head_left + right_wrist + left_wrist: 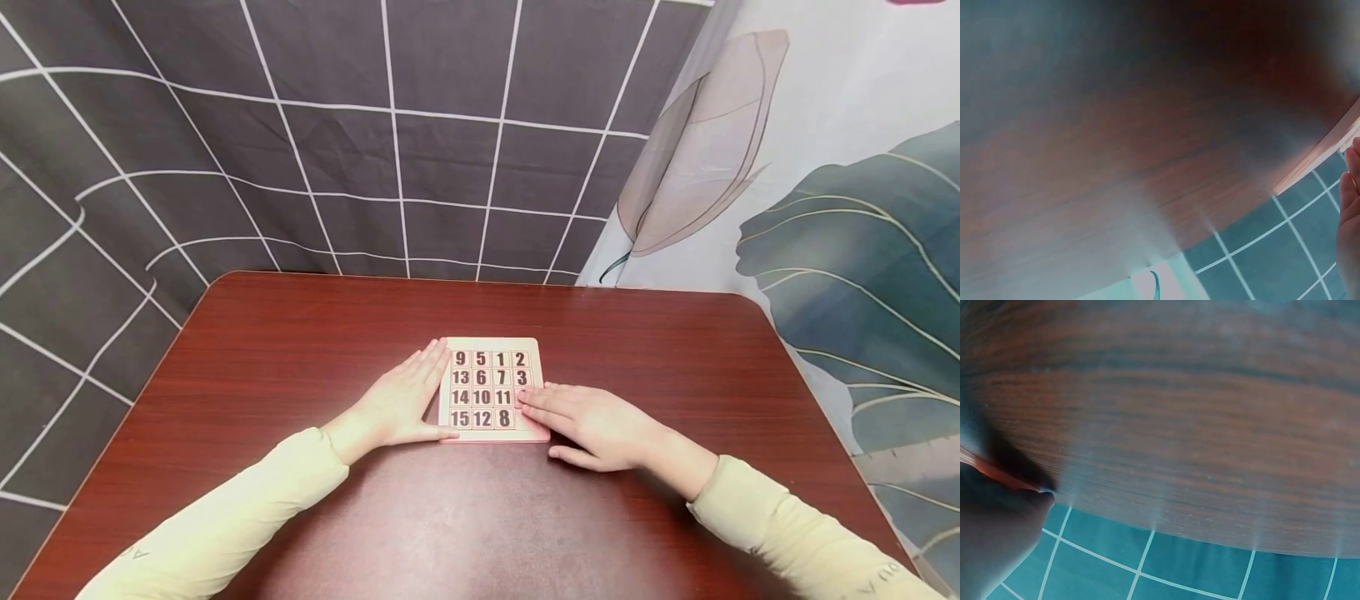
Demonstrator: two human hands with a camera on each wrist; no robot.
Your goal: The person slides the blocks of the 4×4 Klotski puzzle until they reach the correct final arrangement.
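A square number slide puzzle (491,388) lies flat on the table, with a pale frame and dark printed numerals. Its top row reads 9, 5, 1, 2. My left hand (397,404) rests along the left side, fingers straight toward the far corner, thumb at the near-left corner. Straight fingers of my right hand (600,423) touch the right column in the third row; the tile there is partly covered by the fingertips, its numeral hidden. In the right wrist view, the puzzle's edge (1316,156) shows beside the fingers. A reddish edge (997,474) lies along the left hand in its wrist view.
The reddish-brown wooden table (360,317) extends around the puzzle on all sides. Behind it hangs a dark grid-patterned curtain (442,158); at the right is a pale curtain (825,100) with large leaf prints.
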